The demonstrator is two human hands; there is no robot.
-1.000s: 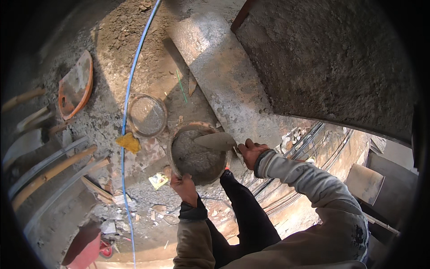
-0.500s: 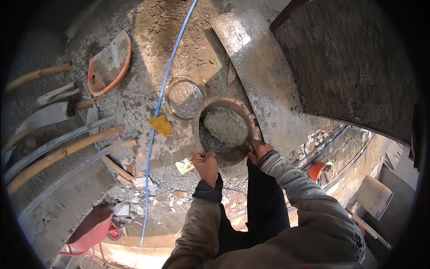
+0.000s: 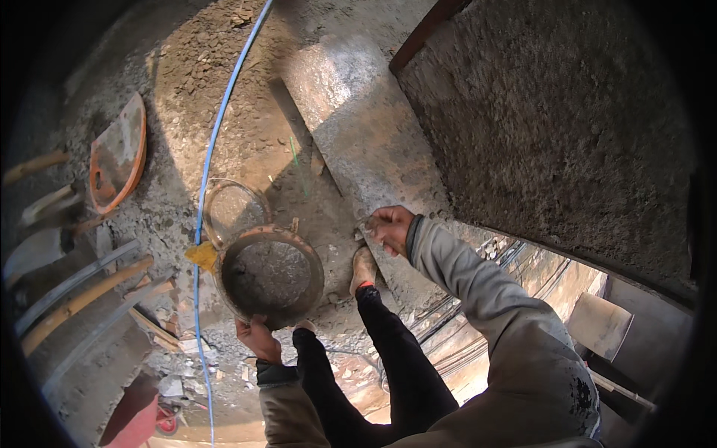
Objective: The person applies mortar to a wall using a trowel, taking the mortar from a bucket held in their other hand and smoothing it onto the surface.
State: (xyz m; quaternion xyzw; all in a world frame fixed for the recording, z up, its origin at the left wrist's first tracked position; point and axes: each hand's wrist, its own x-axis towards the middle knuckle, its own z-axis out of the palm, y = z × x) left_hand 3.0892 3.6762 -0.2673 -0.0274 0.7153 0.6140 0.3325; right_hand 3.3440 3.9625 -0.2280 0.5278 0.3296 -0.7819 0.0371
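Note:
My left hand (image 3: pixel 260 340) grips the near rim of a round bucket (image 3: pixel 321 276), its fingers closed over the edge. Grey, wet-looking mortar (image 3: pixel 270 275) lies inside, partly in shadow. My right hand (image 3: pixel 391 228) is off the bucket, raised over the edge of a long grey board (image 3: pixel 373 127). Its fingers are curled together; whether something small is between them I cannot make out. Just beyond the bucket sits a second round container (image 3: pixel 237 203) with a greyish inside, partly overlapped by the bucket's rim. A yellow piece (image 3: pixel 200 255), perhaps a sponge, lies against the bucket's left side.
A blue hose (image 3: pixel 216 134) runs lengthwise past the bucket's left. My bare foot (image 3: pixel 364 270) stands beside the board. At left are an orange-rimmed scoop-shaped piece (image 3: pixel 119 157) and several wooden handles (image 3: pixel 89 306). A large rough panel (image 3: pixel 553 127) rises at right; a red wheelbarrow (image 3: pixel 131 418) stands lower left.
My right hand has let go of the bucket and moved up and away to its right. The bucket, still in my left hand, has shifted left in view. The whole view has turned.

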